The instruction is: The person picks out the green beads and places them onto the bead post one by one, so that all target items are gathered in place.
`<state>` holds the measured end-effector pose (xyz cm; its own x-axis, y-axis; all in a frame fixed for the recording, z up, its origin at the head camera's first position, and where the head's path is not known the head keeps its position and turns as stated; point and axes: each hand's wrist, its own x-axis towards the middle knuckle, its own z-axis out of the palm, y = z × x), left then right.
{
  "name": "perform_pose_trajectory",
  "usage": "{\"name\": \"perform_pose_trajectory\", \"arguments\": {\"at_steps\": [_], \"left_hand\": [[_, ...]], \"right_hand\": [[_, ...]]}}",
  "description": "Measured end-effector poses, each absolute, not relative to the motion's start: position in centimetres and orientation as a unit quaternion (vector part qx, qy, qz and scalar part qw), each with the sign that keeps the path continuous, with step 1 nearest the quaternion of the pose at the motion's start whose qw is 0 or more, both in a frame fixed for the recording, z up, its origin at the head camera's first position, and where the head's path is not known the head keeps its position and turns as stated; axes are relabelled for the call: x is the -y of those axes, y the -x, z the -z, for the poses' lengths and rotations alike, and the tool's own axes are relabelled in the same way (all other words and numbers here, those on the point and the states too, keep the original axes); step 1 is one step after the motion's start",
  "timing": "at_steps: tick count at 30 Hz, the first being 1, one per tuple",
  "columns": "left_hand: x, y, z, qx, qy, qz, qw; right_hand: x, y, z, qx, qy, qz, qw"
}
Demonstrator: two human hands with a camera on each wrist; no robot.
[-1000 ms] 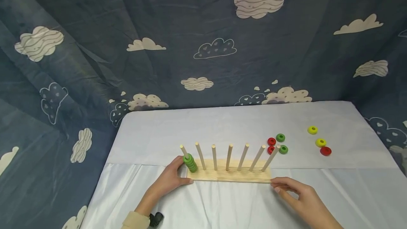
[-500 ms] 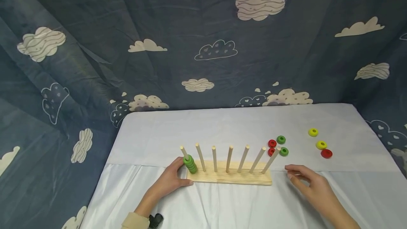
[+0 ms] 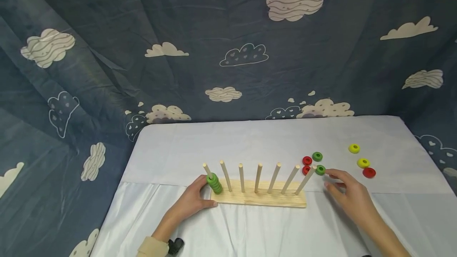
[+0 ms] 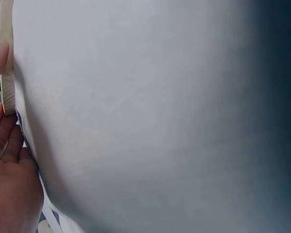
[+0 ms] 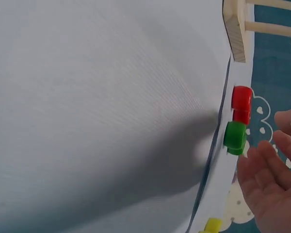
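A wooden peg board (image 3: 258, 199) with a row of several upright pegs stands on the white cloth in the head view. Green rings (image 3: 215, 185) are stacked on its leftmost peg. My left hand (image 3: 192, 199) grips the board's left end, thumb at the front edge and fingers round the back corner. To the right of the board, my right hand (image 3: 351, 196) reaches forward with thumb and fingers apart, holding nothing. Its fingertips are right beside the nearer loose green ring (image 3: 320, 170). In the right wrist view, that hand's fingers point toward the green ring (image 5: 235, 136).
Behind the near green ring lies another green ring (image 3: 317, 156). Two red rings, one farther back (image 3: 306, 160) and one partly behind the rightmost peg, are beside them. Farther right are two yellow rings (image 3: 363, 163) and a red ring (image 3: 369, 173). A cloud-patterned curtain (image 3: 214, 70) hangs behind.
My right hand has left the board's front right corner and moved right and forward to the near green ring. The left hand and the board have stayed put.
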<state>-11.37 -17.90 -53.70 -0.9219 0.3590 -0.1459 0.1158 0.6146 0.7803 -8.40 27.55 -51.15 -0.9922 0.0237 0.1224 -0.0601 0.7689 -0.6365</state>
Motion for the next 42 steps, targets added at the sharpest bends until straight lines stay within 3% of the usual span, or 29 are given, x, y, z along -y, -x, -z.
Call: {"name": "perform_pose_trajectory", "arguments": {"at_steps": [7, 42], "left_hand": [[17.8, 11.3, 53.8, -0.887, -0.127, -0.418, 0.148], [17.9, 11.4, 54.0, -0.888, -0.132, -0.418, 0.139]], "right_hand": [[-27.1, 9.5, 51.2, 0.942, 0.029, -0.331, 0.038], [-27.0, 12.2, 51.8, 0.957, 0.013, -0.29, -0.027]]}}
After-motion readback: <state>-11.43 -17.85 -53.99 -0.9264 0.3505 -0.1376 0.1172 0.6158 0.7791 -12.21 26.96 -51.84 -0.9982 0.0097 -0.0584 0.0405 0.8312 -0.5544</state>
